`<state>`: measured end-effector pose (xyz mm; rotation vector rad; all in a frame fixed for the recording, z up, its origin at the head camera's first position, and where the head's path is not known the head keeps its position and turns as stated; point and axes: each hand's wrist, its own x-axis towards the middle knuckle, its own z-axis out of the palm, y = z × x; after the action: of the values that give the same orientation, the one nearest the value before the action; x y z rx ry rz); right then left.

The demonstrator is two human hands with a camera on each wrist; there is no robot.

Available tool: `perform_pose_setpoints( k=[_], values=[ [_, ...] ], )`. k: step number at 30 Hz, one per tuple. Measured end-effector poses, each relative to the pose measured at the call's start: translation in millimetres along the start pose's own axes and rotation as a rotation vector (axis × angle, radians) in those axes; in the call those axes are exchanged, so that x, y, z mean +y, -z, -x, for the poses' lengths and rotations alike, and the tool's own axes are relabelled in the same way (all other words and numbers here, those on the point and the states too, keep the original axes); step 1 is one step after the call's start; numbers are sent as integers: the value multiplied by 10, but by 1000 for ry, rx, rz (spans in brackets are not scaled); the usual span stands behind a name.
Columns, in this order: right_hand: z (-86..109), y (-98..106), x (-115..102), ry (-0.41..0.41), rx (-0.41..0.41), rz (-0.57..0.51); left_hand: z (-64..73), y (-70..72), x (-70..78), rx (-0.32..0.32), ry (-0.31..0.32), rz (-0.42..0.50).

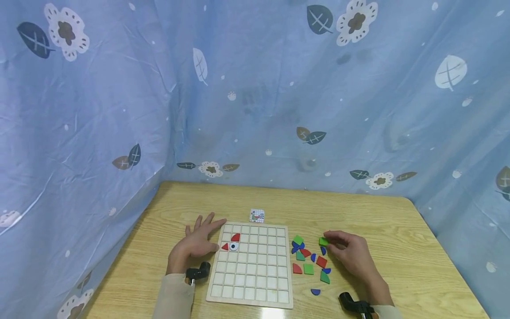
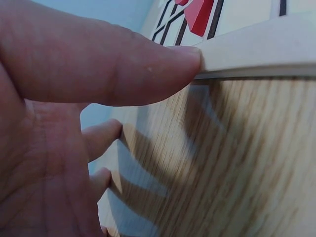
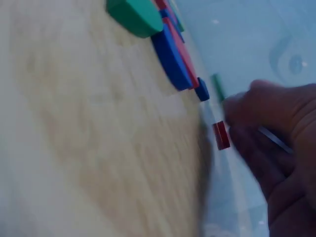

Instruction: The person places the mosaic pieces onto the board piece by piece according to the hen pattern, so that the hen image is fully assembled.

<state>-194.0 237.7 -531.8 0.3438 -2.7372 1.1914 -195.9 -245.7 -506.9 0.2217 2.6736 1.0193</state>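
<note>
Green square (image 1: 322, 241) held

At the lower right of the frame, it is pinched by the fingers of the right hand (image 1: 353, 253). At lower middle, the board (image 1: 252, 268) is touched by the left hand (image 1: 196, 243), fingers spread.

No text, label, brand or number could be read in any of the 3 views. The small card (image 1: 256, 215), just beyond the far edge of the grid board (image 1: 260, 269), bore a coloured print, too small to make out. On the board, 1 white piece (image 1: 237, 249) showed a dark round mark.
</note>
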Motion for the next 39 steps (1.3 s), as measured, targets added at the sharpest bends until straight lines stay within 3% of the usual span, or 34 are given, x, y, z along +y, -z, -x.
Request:
perform_pose_setpoints(
  k=[10,25,31,39],
  values=[
    [30,-37,-367,43,-11,-76,36,19,8,0,-5,-4],
    [36,-539,-768,130,-95,-295,16,-11,-6,9,-7,-20],
    [8,-766,-911,205,-119,-286,11,-16,-8,18,-11,-22],
    [-41,-968,-1052,198,-164,-315,26,-13,-7,5,-21,-7]
  ],
)
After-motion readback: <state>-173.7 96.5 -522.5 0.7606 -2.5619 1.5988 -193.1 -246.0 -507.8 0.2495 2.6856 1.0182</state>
